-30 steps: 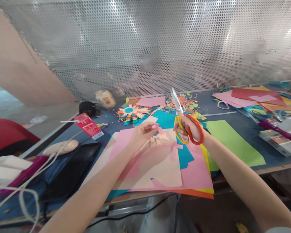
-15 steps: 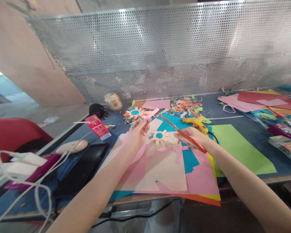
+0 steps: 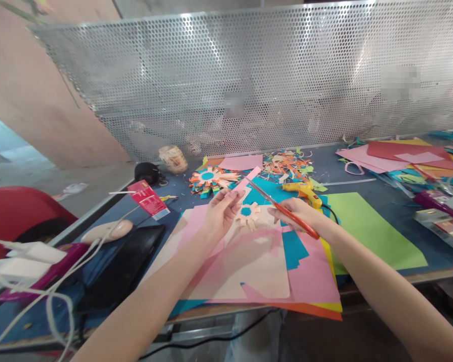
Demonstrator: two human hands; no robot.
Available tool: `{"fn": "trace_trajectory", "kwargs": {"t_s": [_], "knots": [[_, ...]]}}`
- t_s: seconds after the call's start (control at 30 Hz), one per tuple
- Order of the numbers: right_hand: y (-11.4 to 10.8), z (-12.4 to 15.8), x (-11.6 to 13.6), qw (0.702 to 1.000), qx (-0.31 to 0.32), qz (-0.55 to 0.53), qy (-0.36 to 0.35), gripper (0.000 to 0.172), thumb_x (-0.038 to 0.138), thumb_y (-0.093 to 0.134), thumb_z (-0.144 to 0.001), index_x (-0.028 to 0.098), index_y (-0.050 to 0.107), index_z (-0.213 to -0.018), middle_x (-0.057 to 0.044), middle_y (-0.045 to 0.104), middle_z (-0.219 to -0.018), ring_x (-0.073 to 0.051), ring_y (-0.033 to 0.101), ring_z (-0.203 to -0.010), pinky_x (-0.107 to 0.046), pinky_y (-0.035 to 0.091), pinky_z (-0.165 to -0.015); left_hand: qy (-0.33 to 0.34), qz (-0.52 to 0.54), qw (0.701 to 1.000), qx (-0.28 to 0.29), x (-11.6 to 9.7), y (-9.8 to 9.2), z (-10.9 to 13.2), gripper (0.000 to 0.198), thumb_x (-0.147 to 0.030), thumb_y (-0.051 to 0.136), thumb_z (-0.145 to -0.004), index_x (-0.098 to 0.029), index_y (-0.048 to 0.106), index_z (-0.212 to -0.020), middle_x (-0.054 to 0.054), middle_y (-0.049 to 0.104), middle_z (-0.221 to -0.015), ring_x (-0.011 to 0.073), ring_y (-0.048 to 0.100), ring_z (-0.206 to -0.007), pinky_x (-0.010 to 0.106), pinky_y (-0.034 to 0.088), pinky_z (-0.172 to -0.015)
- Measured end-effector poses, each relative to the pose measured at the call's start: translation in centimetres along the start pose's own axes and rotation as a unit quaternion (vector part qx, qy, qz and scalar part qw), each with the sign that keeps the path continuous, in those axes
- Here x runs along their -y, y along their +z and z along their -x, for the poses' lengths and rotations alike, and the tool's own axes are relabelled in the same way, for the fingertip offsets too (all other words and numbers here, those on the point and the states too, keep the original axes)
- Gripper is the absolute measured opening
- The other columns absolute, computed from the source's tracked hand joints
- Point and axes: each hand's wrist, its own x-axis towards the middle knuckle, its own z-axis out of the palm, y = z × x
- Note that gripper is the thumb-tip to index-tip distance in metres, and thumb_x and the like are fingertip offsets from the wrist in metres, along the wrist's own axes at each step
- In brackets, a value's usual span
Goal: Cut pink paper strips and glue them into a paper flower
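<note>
My left hand (image 3: 223, 211) pinches a narrow strip of pink paper (image 3: 252, 176), which points up and to the right. My right hand (image 3: 296, 213) is closed around orange-handled scissors (image 3: 298, 222). Their blades reach up-left to the pink strip; whether they touch it I cannot tell. Below the blades a cream paper flower with a blue centre (image 3: 246, 211) lies on a large cream sheet (image 3: 256, 271). Pink sheets (image 3: 313, 276) and blue paper (image 3: 294, 249) lie around and under it. Behind my left hand rests a layered orange, cream and blue paper flower (image 3: 207, 176).
A yellow glue gun (image 3: 302, 190) lies just beyond my right hand, by a green sheet (image 3: 373, 231). Paper scraps (image 3: 287, 166) heap at the back before a perforated metal screen (image 3: 249, 75). At left are a black tablet-like slab (image 3: 124, 266), a mouse (image 3: 107, 230) and white cables (image 3: 56, 291).
My left hand has shifted slightly right, and the pink strip now shows longer and reaches further right, past the scissor tips. My right hand keeps its hold on the scissors.
</note>
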Motion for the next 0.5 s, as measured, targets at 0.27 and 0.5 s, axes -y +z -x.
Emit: {"fn": "trace_trajectory", "kwargs": {"t_s": [0.27, 0.5], "knots": [[0.03, -0.09, -0.05, 0.999, -0.005, -0.033, -0.001, 0.048, 0.063, 0.052, -0.070, 0.016, 0.056, -0.059, 0.005, 0.034, -0.040, -0.005, 0.029, -0.033, -0.021, 0.020, -0.033, -0.001, -0.051, 0.997, 0.050, 0.27, -0.27, 0.30, 0.018, -0.012, 0.071, -0.061, -0.018, 0.054, -0.066, -0.005, 0.064, -0.062, 0.0132, 0.067, -0.072, 0.013, 0.046, -0.046], [-0.15, 0.31, 0.50, 0.999, -0.026, -0.017, 0.023, 0.050, 0.064, 0.052, -0.069, 0.016, 0.054, -0.055, 0.005, 0.032, -0.035, -0.006, 0.030, -0.030, -0.021, 0.022, -0.034, 0.011, -0.112, 0.991, 0.069, 0.05, -0.17, 0.20, 0.022, -0.019, 0.073, -0.056, -0.018, 0.054, -0.065, -0.004, 0.060, -0.058, 0.0115, 0.063, -0.060, 0.017, 0.044, -0.047]]}}
